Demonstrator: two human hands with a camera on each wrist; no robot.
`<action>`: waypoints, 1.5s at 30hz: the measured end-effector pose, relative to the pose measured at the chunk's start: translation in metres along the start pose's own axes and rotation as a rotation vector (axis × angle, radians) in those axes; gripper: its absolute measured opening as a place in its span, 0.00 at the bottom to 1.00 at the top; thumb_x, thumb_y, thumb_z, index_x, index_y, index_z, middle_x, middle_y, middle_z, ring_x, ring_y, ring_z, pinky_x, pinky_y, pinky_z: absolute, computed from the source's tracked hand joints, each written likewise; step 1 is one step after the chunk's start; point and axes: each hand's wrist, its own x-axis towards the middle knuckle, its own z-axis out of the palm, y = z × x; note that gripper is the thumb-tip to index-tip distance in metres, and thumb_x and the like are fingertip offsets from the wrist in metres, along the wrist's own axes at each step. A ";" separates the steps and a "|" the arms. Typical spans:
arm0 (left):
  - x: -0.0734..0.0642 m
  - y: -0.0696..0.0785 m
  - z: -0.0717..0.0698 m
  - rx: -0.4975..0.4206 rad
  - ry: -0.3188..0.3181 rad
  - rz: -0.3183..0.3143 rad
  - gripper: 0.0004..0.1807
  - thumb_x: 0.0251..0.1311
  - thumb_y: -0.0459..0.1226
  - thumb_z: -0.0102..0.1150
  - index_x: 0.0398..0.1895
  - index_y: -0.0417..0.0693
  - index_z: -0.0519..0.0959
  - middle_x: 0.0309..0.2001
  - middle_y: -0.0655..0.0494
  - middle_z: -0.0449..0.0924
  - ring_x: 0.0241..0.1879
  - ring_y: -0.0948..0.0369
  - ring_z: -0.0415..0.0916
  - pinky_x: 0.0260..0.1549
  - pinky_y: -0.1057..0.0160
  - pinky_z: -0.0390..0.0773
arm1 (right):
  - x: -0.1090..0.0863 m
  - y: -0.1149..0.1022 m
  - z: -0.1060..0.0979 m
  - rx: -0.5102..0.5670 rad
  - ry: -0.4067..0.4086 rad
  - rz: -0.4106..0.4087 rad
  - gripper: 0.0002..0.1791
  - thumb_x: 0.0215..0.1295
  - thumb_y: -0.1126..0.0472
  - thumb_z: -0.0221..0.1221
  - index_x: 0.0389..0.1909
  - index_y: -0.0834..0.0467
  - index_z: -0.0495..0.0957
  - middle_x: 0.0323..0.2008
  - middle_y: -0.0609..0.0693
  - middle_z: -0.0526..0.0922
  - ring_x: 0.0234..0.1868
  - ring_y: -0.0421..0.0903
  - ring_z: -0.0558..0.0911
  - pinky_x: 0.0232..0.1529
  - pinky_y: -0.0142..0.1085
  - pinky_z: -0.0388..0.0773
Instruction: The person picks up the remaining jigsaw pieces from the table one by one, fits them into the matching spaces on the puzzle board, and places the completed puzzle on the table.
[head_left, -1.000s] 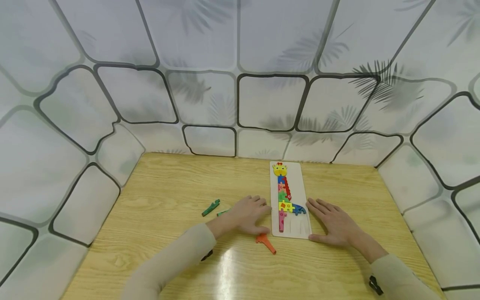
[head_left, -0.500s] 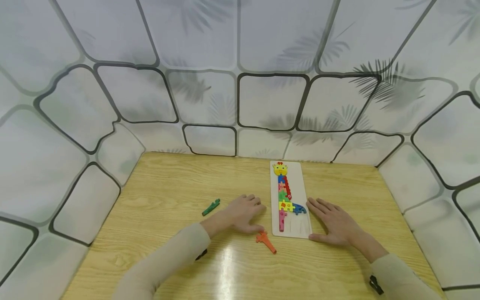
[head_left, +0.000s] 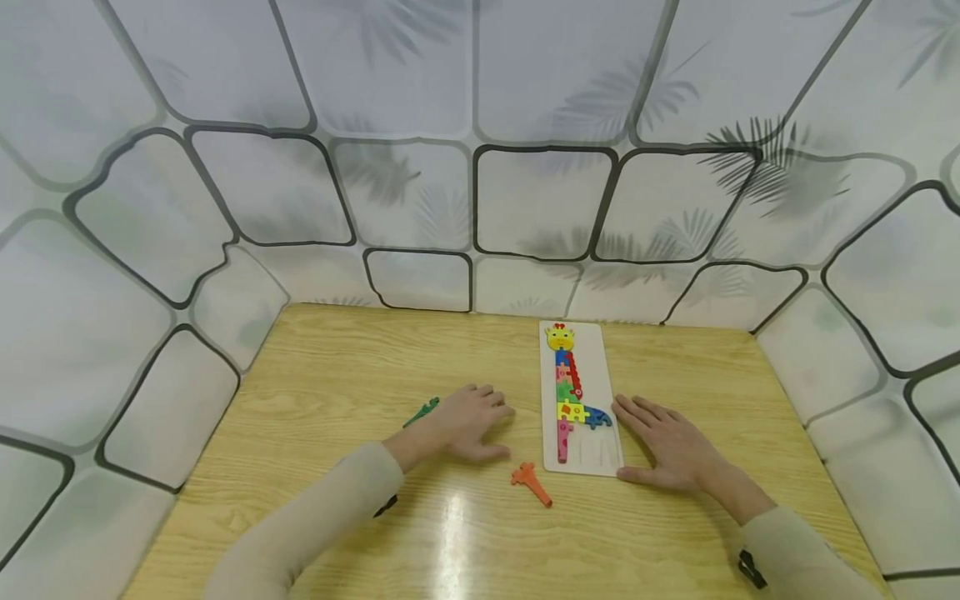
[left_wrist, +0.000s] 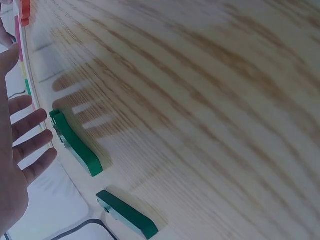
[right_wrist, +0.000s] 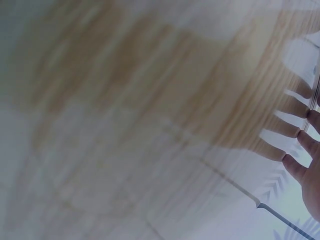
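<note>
A white puzzle board holds a colourful giraffe: yellow head, blue, pink and green neck pieces, red mane, yellow body, blue rear piece and one pink leg. My right hand rests with spread fingers along the board's right edge. Left of the board, my left hand hovers over the table, fingers extended, holding nothing. Two green pieces show in the left wrist view, one near the fingers and another beyond; the left hand hides one from the head view.
An orange piece lies on the wooden table, just off the board's lower left corner. Pale grooves mark the board's lower right. A patterned wall covering encloses the table at the back and sides.
My left hand has moved left, away from the board and the orange piece, and now partly covers the outer green piece. The right hand and the board have stayed put.
</note>
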 end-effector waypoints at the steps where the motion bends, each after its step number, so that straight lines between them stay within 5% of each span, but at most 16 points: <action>1: -0.001 -0.001 0.000 0.004 0.004 0.002 0.38 0.71 0.68 0.48 0.73 0.55 0.74 0.69 0.51 0.78 0.68 0.52 0.75 0.68 0.49 0.77 | 0.000 0.000 0.000 0.001 0.002 -0.001 0.59 0.62 0.19 0.56 0.83 0.54 0.59 0.83 0.55 0.61 0.81 0.63 0.64 0.72 0.65 0.69; 17: -0.017 -0.016 0.005 0.016 0.077 0.057 0.32 0.72 0.62 0.53 0.67 0.53 0.78 0.63 0.52 0.81 0.62 0.54 0.79 0.62 0.50 0.81 | -0.002 0.002 0.002 0.000 0.026 -0.017 0.58 0.62 0.20 0.57 0.83 0.54 0.59 0.83 0.55 0.62 0.80 0.64 0.65 0.71 0.65 0.71; 45: -0.040 -0.027 0.015 0.021 0.158 0.044 0.24 0.72 0.55 0.59 0.62 0.53 0.81 0.57 0.54 0.83 0.56 0.56 0.80 0.58 0.52 0.83 | -0.001 -0.001 -0.001 -0.003 0.015 -0.013 0.58 0.62 0.20 0.56 0.83 0.54 0.59 0.83 0.55 0.62 0.81 0.64 0.65 0.72 0.65 0.70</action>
